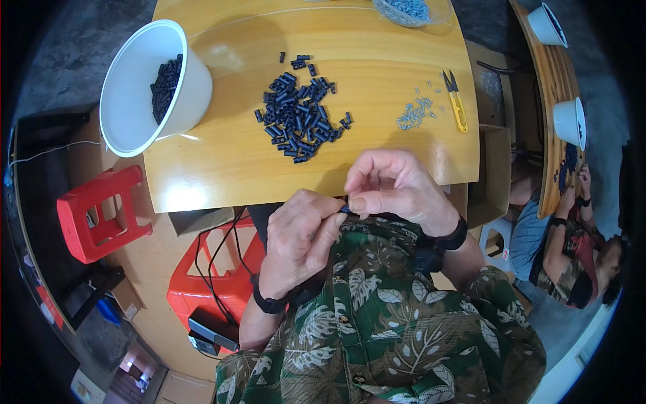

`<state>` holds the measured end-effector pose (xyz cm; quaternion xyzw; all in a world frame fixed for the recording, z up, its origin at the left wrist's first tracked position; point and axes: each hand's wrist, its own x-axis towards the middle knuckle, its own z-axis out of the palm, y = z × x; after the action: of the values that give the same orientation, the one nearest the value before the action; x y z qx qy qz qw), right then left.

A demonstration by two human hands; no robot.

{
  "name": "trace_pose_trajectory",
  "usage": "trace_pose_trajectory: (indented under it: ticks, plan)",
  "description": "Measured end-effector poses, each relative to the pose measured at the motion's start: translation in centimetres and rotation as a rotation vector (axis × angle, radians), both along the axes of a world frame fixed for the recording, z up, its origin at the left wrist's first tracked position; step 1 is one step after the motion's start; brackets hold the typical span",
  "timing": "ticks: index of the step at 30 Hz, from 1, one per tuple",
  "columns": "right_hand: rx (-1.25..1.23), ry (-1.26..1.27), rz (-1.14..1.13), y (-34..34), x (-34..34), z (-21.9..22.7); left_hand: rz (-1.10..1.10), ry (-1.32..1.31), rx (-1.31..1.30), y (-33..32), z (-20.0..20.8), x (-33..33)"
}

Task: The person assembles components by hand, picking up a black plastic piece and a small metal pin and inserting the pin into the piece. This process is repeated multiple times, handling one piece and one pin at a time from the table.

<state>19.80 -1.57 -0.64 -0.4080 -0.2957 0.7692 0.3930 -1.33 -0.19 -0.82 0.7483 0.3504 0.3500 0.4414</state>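
Close to my body, just off the table's near edge, my left hand (301, 232) pinches a small black plastic part (345, 209) between thumb and fingers. The fingertips of my right hand (397, 192) meet at the same part, thumb and forefinger pressed together; whether they hold a tiny piece of their own is hidden. Beyond my hands lies a loose pile of black plastic parts (299, 114), short and tube-like. Right of it is a small heap of silvery screws (415, 114). Yellow-handled thread snips (455, 101) lie beside the screws, blades pointing away.
A white bucket (195, 101) with black parts stands tilted-looking at the table's left. At the far edge sits a clear bowl (431, 15) of small metal pieces. Red stools (104, 212) are on the left. At right another person (572, 249) works at a wooden bench (548, 81).
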Motion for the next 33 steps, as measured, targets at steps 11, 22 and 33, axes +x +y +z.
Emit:
trace_pose_trajectory:
  ticks: [11,22,33]
  plan:
    - [0.291,-0.427,-0.114,-0.9,-2.2,-0.4,0.096,0.056,-0.04,0.1,-0.7,0.5]
    - [0.465,-0.667,-0.209,-0.2,-3.2,-1.2,0.259,0.116,0.084,-0.1,-2.0,0.7]
    - [0.791,-1.248,-0.225,3.9,0.0,-3.2,0.261,0.108,0.005,0.3,-2.1,0.5]
